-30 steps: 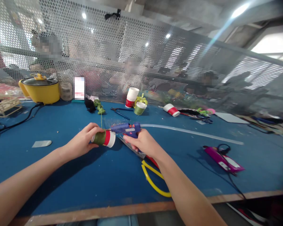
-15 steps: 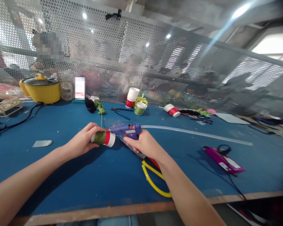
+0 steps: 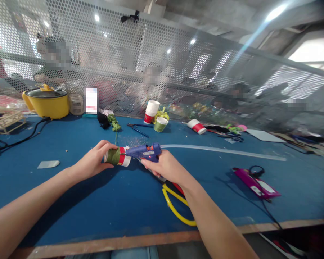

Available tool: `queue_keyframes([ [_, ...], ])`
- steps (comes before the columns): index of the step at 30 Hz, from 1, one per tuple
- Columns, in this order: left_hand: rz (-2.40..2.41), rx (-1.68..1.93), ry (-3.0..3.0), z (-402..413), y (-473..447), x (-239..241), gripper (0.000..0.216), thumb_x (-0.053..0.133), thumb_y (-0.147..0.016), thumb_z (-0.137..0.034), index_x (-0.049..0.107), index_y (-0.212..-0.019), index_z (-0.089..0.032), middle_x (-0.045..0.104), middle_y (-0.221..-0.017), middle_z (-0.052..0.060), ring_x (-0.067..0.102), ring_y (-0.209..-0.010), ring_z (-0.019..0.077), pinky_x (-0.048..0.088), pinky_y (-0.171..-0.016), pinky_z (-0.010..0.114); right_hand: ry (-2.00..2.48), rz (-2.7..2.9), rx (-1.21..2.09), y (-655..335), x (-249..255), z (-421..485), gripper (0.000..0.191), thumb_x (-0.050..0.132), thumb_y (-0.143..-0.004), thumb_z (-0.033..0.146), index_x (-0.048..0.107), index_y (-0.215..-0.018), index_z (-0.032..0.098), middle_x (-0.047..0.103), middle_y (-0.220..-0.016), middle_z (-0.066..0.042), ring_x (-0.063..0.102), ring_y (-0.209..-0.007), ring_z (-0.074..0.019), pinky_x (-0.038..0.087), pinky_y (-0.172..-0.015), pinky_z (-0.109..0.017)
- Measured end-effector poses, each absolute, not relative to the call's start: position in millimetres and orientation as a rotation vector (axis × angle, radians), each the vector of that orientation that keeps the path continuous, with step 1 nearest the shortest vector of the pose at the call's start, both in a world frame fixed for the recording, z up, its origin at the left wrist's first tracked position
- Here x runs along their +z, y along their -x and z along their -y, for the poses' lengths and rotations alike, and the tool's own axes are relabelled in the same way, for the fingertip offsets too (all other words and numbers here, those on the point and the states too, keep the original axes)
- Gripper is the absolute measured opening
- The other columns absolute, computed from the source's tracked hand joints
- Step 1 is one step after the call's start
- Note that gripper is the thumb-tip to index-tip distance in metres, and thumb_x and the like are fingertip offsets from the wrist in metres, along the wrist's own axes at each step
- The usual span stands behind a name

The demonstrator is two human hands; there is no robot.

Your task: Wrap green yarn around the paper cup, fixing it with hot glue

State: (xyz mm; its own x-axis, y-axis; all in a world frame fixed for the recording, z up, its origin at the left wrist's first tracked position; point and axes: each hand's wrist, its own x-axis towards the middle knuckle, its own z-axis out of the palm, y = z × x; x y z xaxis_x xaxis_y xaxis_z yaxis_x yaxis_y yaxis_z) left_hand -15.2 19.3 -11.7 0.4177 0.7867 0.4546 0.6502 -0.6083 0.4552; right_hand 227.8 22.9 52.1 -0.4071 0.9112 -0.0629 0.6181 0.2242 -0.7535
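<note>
My left hand (image 3: 93,162) is wrapped round a paper cup (image 3: 117,157) lying on its side, partly covered in green yarn with a red and white end showing. A strand of green yarn (image 3: 116,136) runs up from the cup toward the back. My right hand (image 3: 164,164) grips a blue glue gun (image 3: 145,152), its nozzle touching the cup at the yarn's edge. A long clear glue stick (image 3: 221,151) sticks out of the gun's back to the right.
On the blue table (image 3: 70,194) lie yellow-handled scissors (image 3: 176,207), a magenta tool with a cord (image 3: 255,182), other paper cups (image 3: 151,112), pliers (image 3: 137,127) and a yellow pot (image 3: 45,102). A perforated metal screen (image 3: 162,64) stands behind; people sit beyond it.
The glue gun's nozzle has slid left along the cup and dropped slightly. My left hand has turned the cup a little, so less of its red and white end shows.
</note>
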Motion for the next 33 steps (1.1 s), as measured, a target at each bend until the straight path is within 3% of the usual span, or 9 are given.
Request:
queue_keyframes([
  [19, -1.224, 0.916, -2.618, -16.9, 13.4, -9.4, 0.044, 0.059, -0.074, -0.013, 0.039, -0.113, -0.022, 0.044, -0.107, 0.008, 0.050, -0.100, 0.0228, 0.047, -0.084, 0.038, 1.420, 2.064, 0.982, -227.1, 51.1, -25.2, 0.024, 0.054, -0.073, 0.034, 0.052, -0.058, 0.015, 0.047, -0.038, 0.003, 0.044, -0.037, -0.0083, 0.039, -0.043, -0.020],
  [33, -1.233, 0.896, -2.656, -14.4, 8.8, -6.5, 0.041, 0.057, -0.075, -0.012, 0.041, -0.111, -0.022, 0.043, -0.109, 0.008, 0.050, -0.100, 0.0242, 0.047, -0.085, 0.039, 1.439, 2.011, 0.965, -223.1, 46.1, -30.5, 0.021, 0.055, -0.071, 0.031, 0.050, -0.058, 0.016, 0.047, -0.037, 0.004, 0.041, -0.034, -0.0069, 0.036, -0.037, -0.018],
])
